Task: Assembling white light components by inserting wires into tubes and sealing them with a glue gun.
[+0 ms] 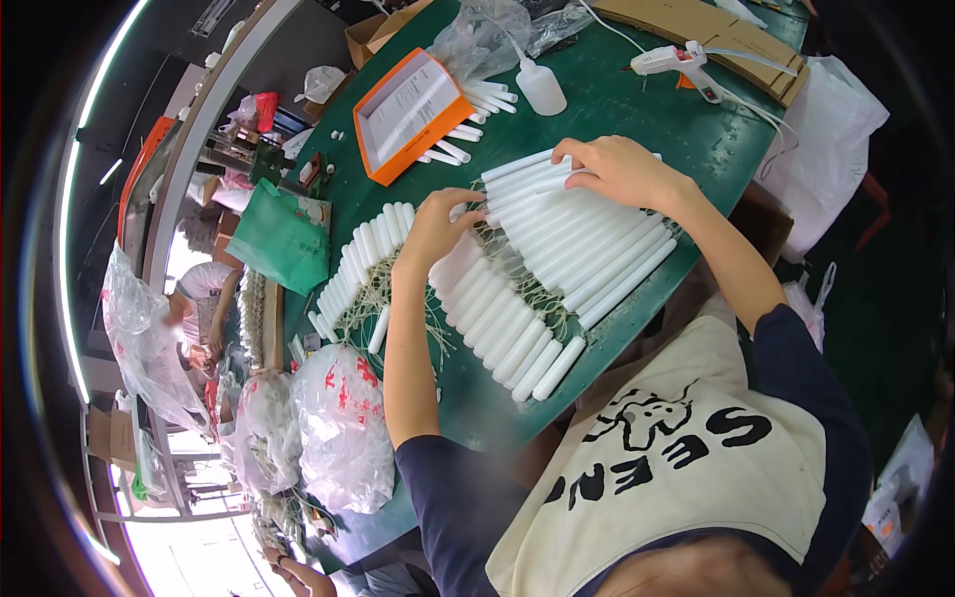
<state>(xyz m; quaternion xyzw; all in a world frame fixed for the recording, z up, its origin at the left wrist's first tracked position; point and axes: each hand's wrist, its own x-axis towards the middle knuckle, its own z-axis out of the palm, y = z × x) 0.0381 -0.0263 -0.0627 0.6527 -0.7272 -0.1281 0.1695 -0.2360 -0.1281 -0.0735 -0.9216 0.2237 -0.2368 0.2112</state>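
A fan of long white tubes (597, 239) lies side by side on the green table, with thin pale cords at their ends. Across the cords from it is a row of shorter white tubes (497, 323). My left hand (438, 231) is curled at the far end of the shorter row, its thumb and fingers around a white tube. Over the far end of the long tubes, my right hand (627, 171) bends its thumb and forefinger around a white tube. Its other fingers are partly hidden. More short white tubes (363, 249) with tangled cords lie left of my left forearm.
An orange-rimmed box (413, 114) sits beyond my hands, loose white tubes beside it. Further back are a white squeeze bottle (540, 88) and a glue gun (681, 70) with its cable. Stuffed plastic bags (343, 428) stand at left; a person's arm (221, 308) shows beyond.
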